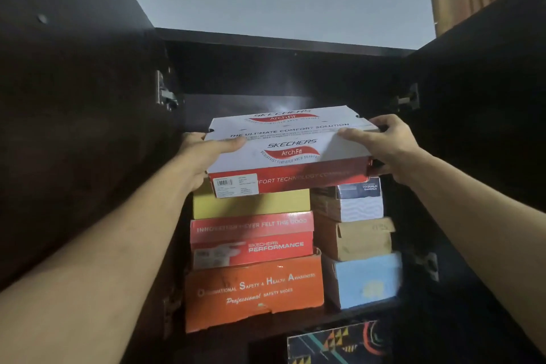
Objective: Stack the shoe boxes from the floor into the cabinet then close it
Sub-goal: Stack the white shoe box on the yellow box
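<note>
Hands, left point(204, 154) and right point(387, 145), grip one white-lidded box point(291, 154); seven stacked below.

"Skechers Arch Fit" on white-lidded box point(291, 145); "Skechers Performance" on red box point(252, 241)

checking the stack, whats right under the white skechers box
A yellow box sits under the white Skechers box; only its front face shows, its top is covered.

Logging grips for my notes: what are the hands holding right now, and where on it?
Both hands hold the white-lidded Skechers Arch Fit shoe box by its short ends: left hand, right hand.
</note>
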Motion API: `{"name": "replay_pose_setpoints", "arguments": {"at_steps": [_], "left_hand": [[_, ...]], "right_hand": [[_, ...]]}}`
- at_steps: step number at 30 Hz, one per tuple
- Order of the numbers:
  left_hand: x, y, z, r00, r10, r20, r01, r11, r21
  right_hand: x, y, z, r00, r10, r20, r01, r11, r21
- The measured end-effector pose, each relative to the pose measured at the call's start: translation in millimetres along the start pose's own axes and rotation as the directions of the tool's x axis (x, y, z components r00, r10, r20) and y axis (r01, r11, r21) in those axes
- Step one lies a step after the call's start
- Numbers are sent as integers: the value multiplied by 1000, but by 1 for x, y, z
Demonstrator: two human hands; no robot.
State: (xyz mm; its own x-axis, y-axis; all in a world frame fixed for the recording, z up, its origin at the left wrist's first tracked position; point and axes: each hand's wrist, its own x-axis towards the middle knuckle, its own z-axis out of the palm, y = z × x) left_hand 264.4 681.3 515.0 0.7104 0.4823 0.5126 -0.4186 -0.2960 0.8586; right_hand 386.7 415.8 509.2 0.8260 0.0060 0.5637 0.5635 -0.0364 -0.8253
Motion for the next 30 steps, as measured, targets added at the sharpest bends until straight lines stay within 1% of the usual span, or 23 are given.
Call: {"name": "replay_pose_setpoints", "arguments": {"at_steps": [5, 13, 18, 21, 24, 26, 30], "left_hand": [[42, -2, -3, 996, 24, -81, -25, 1000, -11], [96, -18, -24, 989, 65, -136, -58, 997, 55], [110, -33, -36, 990, 34, -135, -22, 996, 89], [112, -42, -35, 993, 42, -111, -31, 995, 99], [112, -49, -35, 987, 47, -153, -27, 991, 128], [113, -52, -35, 983, 42, -181, -18, 991, 132], [113, -56, -35, 988, 15, -156, 4, 992, 124]], "right_hand": [[49, 1, 37, 1000, -3, -27, 3, 1000, 3], [109, 20, 112, 999, 28, -26, -26, 998, 57], [122, 40, 147, 997, 57, -51, -57, 998, 1], [123, 45, 154, 996, 21, -85, -26, 998, -56], [119, 44, 158, 994, -26, -107, 8, 987, -161], [117, 45, 158, 995, -32, -91, 14, 981, -192], [118, 52, 157, 998, -15, -55, 2, 975, -222]]}}
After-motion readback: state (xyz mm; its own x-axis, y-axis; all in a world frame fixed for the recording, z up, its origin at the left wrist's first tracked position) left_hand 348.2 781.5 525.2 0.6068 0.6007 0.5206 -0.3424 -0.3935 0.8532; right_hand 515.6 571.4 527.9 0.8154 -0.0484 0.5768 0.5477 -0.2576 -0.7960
